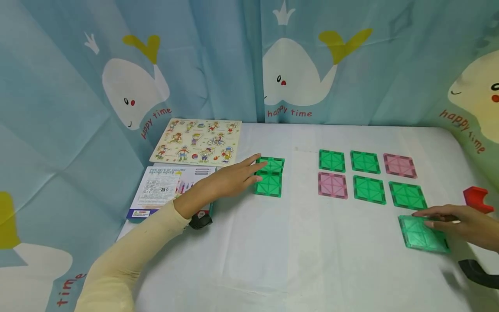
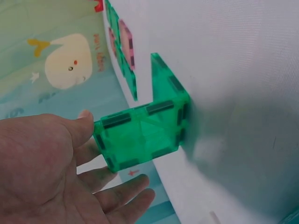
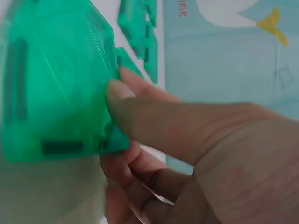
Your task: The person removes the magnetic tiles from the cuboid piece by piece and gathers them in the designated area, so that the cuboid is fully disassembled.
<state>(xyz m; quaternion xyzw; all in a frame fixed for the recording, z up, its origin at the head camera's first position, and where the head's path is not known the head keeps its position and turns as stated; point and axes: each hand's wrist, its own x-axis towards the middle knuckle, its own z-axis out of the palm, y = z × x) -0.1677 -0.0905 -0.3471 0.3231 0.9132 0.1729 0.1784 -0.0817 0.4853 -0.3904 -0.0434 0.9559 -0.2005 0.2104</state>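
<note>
In the head view my left hand point(image 1: 235, 177) is at a pair of joined green magnetic tiles point(image 1: 269, 185) left of centre. The left wrist view shows one green square tile point(image 2: 142, 135) standing upright, its edge meeting a second green tile point(image 2: 163, 84) that lies on the cloth. My left thumb and index finger pinch the upright tile's outer edge; the other fingers are spread. At the right, my right hand point(image 1: 461, 225) pinches a green square tile point(image 3: 60, 84) between thumb and fingers, tilted above the table; whether it is a single tile or a stack, I cannot tell.
Green tiles point(image 1: 369, 189) and pink tiles point(image 1: 332, 185) lie in two rows right of centre. A red piece point(image 1: 477, 198) sits near the right edge. A picture puzzle board point(image 1: 196, 141) and a printed box point(image 1: 160, 188) lie at left. Whale-print curtains surround the white-covered table point(image 1: 273, 260).
</note>
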